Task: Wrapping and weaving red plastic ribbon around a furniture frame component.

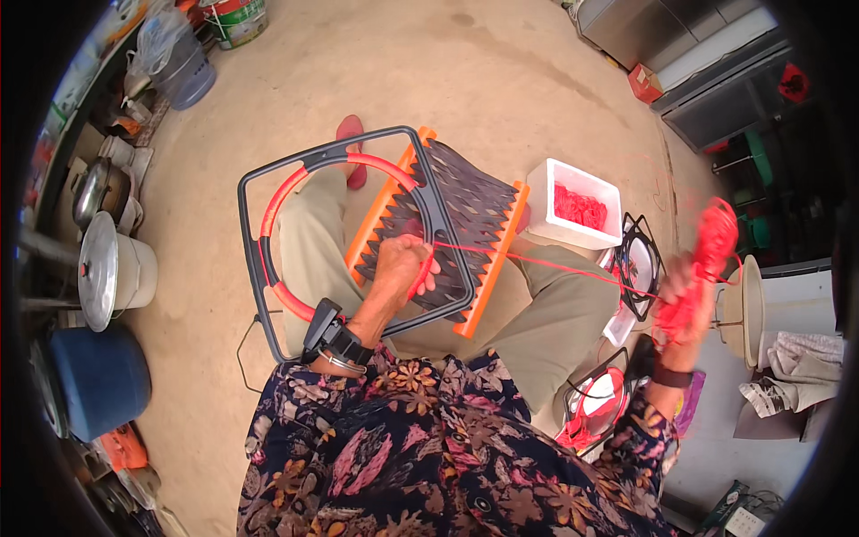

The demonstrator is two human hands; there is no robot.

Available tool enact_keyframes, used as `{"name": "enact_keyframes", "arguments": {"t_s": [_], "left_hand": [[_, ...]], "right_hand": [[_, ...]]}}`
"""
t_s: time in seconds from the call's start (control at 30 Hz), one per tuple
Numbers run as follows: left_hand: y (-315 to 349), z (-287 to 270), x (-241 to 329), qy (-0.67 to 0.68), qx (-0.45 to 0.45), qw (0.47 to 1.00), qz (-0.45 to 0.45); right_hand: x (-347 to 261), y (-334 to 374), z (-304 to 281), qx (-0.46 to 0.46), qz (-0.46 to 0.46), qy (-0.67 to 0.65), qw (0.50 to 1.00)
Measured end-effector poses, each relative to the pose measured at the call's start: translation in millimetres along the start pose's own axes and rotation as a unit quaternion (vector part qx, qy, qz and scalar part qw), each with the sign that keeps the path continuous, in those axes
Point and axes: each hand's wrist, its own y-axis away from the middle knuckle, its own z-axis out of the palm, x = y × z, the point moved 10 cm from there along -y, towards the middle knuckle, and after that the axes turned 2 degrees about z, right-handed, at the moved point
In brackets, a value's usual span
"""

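A black plastic frame, square outside with a round ring inside, rests tilted over my lap. Red cord is wound in sections around its ring. My left hand is closed on the ring's lower right part, fingers wrapped round it where the cord leaves. From there a single strand of cord runs taut to the right. Out at the right, my right hand, smeared by motion, grips a bundle of red cord. Its fingers are partly hidden by the cord.
Under the frame lies a rack of dark strips between orange toothed bars. A white foam box of red cord stands right of my knees, beside more black frames. At left are a blue bucket and a lidded pot.
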Motion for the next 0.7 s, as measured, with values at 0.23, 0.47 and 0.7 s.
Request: {"name": "enact_keyframes", "arguments": {"t_s": [0.23, 0.47, 0.7], "left_hand": [[11.0, 16.7, 24.8, 0.117, -0.013, 0.993, 0.013], [2.9, 2.6, -0.8, 0.062, 0.013, 0.998, -0.002], [6.3, -9.7, 10.9, 0.096, 0.047, 0.994, 0.030]], "right_hand": [[-120.7, 91.8, -167.4, 0.120, -0.074, -0.031, 0.990], [-66.3, 19.0, -106.7, 0.385, -0.044, 0.422, 0.820], [-48.0, -70.6, -6.2, 0.223, -0.119, 0.497, 0.830]]}}
